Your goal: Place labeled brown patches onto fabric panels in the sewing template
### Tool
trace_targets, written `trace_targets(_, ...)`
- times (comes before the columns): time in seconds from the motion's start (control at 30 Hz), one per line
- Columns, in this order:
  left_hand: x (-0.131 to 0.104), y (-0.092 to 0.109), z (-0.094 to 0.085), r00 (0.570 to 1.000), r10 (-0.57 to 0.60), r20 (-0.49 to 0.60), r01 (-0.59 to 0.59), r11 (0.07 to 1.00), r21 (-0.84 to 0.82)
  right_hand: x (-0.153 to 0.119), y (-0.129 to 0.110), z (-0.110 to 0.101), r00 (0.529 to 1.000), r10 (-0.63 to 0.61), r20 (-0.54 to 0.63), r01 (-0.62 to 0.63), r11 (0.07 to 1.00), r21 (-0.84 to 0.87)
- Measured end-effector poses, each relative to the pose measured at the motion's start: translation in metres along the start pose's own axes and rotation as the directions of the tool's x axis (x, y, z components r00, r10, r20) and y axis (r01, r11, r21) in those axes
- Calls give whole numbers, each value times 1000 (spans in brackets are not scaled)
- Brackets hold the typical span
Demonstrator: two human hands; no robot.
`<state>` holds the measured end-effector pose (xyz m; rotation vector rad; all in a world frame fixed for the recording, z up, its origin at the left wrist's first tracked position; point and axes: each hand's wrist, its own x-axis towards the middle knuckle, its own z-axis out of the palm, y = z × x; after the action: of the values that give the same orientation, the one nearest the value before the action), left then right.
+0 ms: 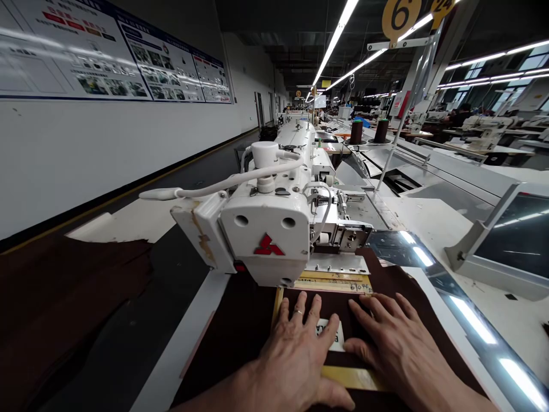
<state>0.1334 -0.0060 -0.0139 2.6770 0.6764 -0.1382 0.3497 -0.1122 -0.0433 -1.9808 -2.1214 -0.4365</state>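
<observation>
Dark brown fabric [240, 332] lies under both of my hands, in front of a white sewing machine head [266, 229] with a red emblem. My left hand [295, 343] rests flat on the fabric, fingers spread, a ring on one finger. Its thumb side partly covers a small white label [337, 336] with black print. To the right, my right hand [390, 332] also lies flat with fingers spread, its thumb at the label's edge. A yellow template frame [349, 376] borders this patch of fabric; handwritten marks show on its far bar, by the machine's metal clamp plate [337, 263].
A screen on a white stand [510, 240] is at the right. Two brown thread cones [357, 133] stand behind the machine. More brown material [72, 286] hangs at the left, beside a white wall with display boards [115, 51].
</observation>
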Motion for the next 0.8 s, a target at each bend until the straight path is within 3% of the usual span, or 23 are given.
trace_targets(0.43,-3,-5,-1,1000,-6,8,6,1000,14,6,-5,-4,997,33,71,-36,999,37)
trace_targets(0.8,-10,-14,4,998,4,-57,-2,999,32,19,-13,-14,994,44,96,-56,991,120)
